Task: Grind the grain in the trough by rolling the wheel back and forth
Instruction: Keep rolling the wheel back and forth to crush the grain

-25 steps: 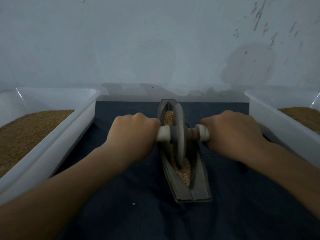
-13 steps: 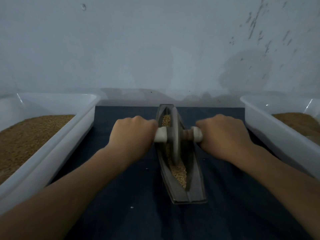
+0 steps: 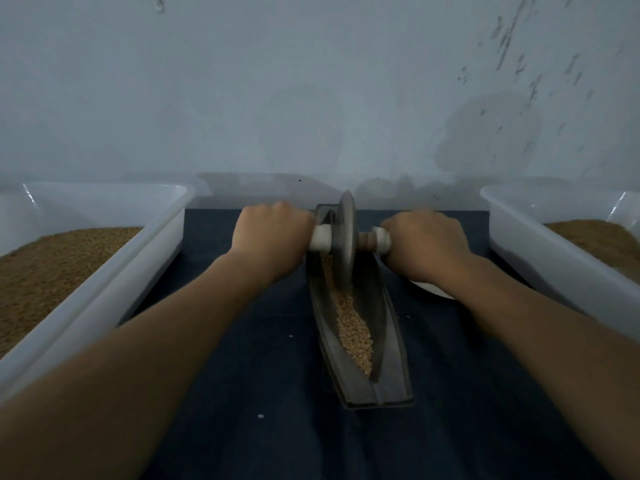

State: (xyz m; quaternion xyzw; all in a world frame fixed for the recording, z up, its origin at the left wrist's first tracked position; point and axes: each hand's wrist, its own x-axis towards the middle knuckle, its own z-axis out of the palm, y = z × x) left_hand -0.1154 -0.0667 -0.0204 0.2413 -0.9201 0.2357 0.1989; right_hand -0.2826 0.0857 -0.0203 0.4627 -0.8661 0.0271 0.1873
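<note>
- the left hand (image 3: 272,239) is closed in a fist around the left end of the pale axle handle (image 3: 320,238), knuckles up, forearm stretched forward.
- the right hand (image 3: 424,245) is wrapped the same way around the handle's right end, where a rounded white knob shows just inside the fist.
- the wheel (image 3: 346,237), a grey disc standing upright on its edge, sits between the two fists at the far end of the trough (image 3: 388,327), its lower rim down in the groove.
- the trough is a long, dark, boat-shaped channel lying lengthwise on the dark blue cloth (image 3: 242,393), its near end blunt and closest to the camera.
- the grain (image 3: 349,323), tan and coarse, lies in a strip along the groove from under the wheel toward the near end, thickest in the near half.
- a white tub (image 3: 114,278) stands to the left of the cloth, part filled with brown grain; another white tub (image 3: 540,251) stands to the right, also holding brown grain.
- something pale and curved (image 3: 434,290) peeks out under the right wrist; it may be a plate's rim, but too little shows to tell.
- a few pale specks lie loose on the cloth near the trough.
- a stained light wall (image 3: 311,81) rises behind everything.
</note>
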